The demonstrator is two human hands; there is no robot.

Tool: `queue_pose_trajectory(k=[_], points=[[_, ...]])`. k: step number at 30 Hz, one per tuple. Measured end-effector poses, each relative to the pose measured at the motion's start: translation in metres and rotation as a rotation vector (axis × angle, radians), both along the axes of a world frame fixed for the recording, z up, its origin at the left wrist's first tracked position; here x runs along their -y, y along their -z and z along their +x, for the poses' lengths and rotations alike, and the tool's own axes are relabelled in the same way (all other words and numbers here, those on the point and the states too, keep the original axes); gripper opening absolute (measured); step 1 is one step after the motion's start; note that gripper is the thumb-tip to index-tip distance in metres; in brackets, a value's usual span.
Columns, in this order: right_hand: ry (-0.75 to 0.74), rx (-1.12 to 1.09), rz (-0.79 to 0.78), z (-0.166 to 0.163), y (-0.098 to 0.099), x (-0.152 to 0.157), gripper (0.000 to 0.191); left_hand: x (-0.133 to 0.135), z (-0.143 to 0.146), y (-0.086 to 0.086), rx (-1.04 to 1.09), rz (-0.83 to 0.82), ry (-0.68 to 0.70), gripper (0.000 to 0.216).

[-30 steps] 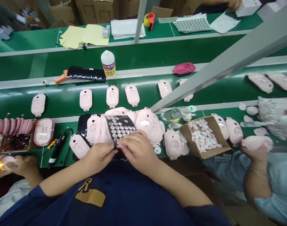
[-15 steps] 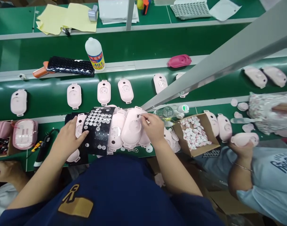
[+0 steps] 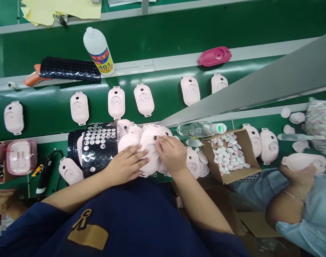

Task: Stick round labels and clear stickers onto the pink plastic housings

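A pale pink plastic casing (image 3: 150, 148) lies on top of several like it in front of me. My left hand (image 3: 129, 162) rests with outstretched fingers on the casing's left side and the neighbouring casing. My right hand (image 3: 172, 153) is closed in a pinch at its upper right. The fingertips meet beside a small black square (image 3: 155, 137) on the casing; whatever they hold is hidden. Left of the pile curves a black sheet of round clear stickers (image 3: 98, 148), with some circles bare.
Pink casings (image 3: 116, 102) stand spaced along the green belt (image 3: 168, 92). To the right are a clear bottle (image 3: 197, 128) and a cardboard box (image 3: 218, 169) of small white-pink pieces. A grey metal bar (image 3: 248, 78) crosses overhead. A co-worker's hand (image 3: 299, 176) holds another casing.
My left hand has moved right, from the sticker sheet onto the casing. My right hand stays pinched by the black square. The view has shifted downward and closer.
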State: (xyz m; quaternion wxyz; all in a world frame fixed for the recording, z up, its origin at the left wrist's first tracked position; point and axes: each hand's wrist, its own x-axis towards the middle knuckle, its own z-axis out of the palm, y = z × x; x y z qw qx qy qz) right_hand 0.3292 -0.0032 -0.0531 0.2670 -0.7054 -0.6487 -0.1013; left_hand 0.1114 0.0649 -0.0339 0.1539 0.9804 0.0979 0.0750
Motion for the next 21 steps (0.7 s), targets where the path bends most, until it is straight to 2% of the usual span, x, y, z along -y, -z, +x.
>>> queue_pose_trajectory(k=[14,21], points=[[-0.062,0.016,0.045,0.0063,0.0003,0.0028,0.009,-0.0033,-0.0004,0.0061,0.069,0.02,0.024,0.04],[-0.05,0.013,-0.086,0.0064,0.0014,0.006,0.016,-0.0028,-0.0021,0.0071,0.046,0.003,0.027,0.042]])
